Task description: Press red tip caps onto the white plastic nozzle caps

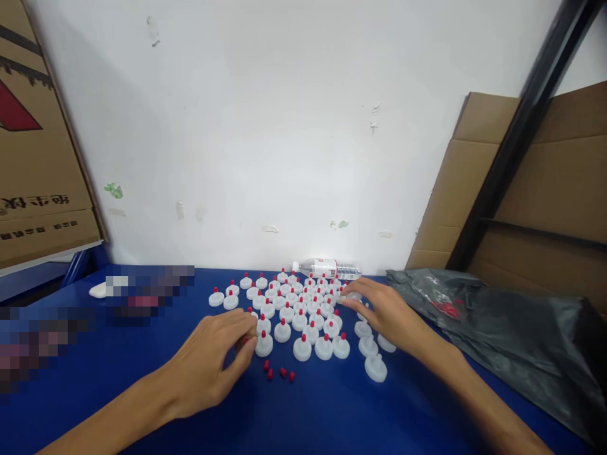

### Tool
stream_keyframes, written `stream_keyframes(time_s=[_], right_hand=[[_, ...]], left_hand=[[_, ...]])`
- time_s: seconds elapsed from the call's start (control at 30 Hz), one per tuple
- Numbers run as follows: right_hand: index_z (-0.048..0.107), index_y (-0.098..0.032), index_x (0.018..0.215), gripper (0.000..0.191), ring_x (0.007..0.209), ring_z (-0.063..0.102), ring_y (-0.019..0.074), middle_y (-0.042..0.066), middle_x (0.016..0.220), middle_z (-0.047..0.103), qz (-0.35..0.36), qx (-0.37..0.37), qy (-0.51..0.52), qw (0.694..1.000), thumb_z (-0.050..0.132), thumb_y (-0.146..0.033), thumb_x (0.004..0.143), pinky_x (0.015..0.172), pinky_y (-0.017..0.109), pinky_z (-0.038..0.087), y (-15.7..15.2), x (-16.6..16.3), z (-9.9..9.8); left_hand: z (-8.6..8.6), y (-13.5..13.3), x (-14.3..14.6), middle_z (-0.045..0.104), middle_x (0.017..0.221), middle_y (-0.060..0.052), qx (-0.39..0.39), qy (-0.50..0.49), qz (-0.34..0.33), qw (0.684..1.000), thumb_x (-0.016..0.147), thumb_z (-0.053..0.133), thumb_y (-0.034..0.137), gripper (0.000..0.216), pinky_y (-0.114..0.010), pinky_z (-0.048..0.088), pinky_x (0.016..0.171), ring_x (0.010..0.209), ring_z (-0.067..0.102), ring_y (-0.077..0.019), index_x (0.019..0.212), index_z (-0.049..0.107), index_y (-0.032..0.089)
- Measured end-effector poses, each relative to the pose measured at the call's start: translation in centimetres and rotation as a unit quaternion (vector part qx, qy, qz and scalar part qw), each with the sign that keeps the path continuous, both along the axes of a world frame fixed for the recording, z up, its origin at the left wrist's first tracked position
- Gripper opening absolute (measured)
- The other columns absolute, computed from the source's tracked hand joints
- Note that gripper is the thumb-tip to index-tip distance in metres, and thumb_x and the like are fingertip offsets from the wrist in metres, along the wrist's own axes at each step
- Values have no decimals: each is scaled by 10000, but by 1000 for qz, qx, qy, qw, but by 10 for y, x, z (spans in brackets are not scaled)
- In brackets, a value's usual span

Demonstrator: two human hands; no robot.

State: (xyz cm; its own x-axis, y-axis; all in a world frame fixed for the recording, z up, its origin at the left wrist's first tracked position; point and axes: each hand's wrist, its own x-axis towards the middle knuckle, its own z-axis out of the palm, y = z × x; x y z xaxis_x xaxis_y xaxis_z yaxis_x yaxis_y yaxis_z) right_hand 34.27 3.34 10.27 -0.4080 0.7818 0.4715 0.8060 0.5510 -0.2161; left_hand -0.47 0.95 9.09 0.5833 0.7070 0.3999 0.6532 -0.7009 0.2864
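Note:
Many white round nozzle lids (302,347) stand on the blue table, most with a small red cap (326,337) on the spout. My left hand (220,357) is closed beside the left front lids, and a bit of dark red shows between thumb and curled fingers, apparently small red caps. Several loose red caps (283,373) lie in front of the group. At the right side of the group, my right hand (379,309) pinches a white lid (353,295), partly hidden by its fingers. Several lids without red caps (376,368) lie below that hand.
A clear plastic bottle (327,268) lies along the wall behind the lids. On the right, a dark plastic bag (493,328) holds some red pieces (448,308). Cardboard (42,145) rises at the left, and a white object (99,290) sits near blurred patches.

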Motion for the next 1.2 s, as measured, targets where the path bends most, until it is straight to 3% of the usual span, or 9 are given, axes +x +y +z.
stream_keyframes(time_s=[0.17,0.33,0.5,0.67,0.73,0.87,0.97,1.1,1.2], right_hand=[[747,-250,1079,395,994,712,249,63,1094,766,25,-52,-30,998,374,-382,1078,941,392,514,6,5,-8],[748,-249,1116,320,1091,664,276,80,1129,751,7,-35,-24,999,528,-460,1018,986,437,485,3,-2,-11],[735,-250,1026,235,1054,669,258,57,1102,740,7,-41,-23,999,546,-389,1016,947,432,498,2,-12,-15],[600,-241,1109,212,883,706,217,39,974,730,-39,-22,96,994,434,-364,1061,786,353,550,-5,-15,-4],[580,-245,1128,173,902,706,208,42,1003,723,-6,2,104,995,449,-336,1060,807,348,564,-11,-24,-3],[620,-225,1153,160,1102,665,224,90,1167,695,136,93,27,986,512,-241,1036,950,373,556,-31,-59,-8],[642,-175,1144,170,979,684,215,108,1130,709,199,157,-25,967,519,-198,1028,832,324,586,-48,-82,-9],[669,-139,1080,161,788,679,193,81,963,734,199,232,-61,950,560,-246,1028,663,292,560,-60,-94,-6],[680,-136,1035,218,718,652,171,50,869,714,202,237,-60,948,587,-333,1015,617,284,537,-61,-97,-7]], left_hand=[[-8,2,0,579,861,-21,-10,102,13,995,933,397,217,144,-340,307,667,811,530,-203,851,516,217],[-6,6,-3,592,907,-28,-40,125,12,991,965,412,255,151,-337,332,675,821,551,-203,882,532,215],[-5,9,-5,578,850,-17,-4,62,13,998,1015,366,259,228,-332,347,692,765,527,-182,858,525,210],[-8,6,-4,538,784,-1,70,-21,-28,997,1015,366,202,225,-314,343,661,709,486,-164,821,480,213],[-9,2,1,540,788,3,92,-35,-45,994,1004,383,182,188,-309,332,640,708,494,-161,845,475,218],[-13,-11,15,608,887,6,91,-29,-36,995,983,493,245,18,-305,346,640,763,577,-165,992,508,240],[-16,-19,22,632,926,3,100,2,-48,994,983,557,338,108,-299,351,620,764,596,-171,1026,510,251],[-18,-21,25,615,873,-3,124,13,-94,988,1052,366,221,146,-307,326,594,734,570,-170,978,491,239],[-20,-21,27,597,844,-4,145,17,-87,985,1039,372,196,134,-312,312,578,698,545,-170,962,475,230]])
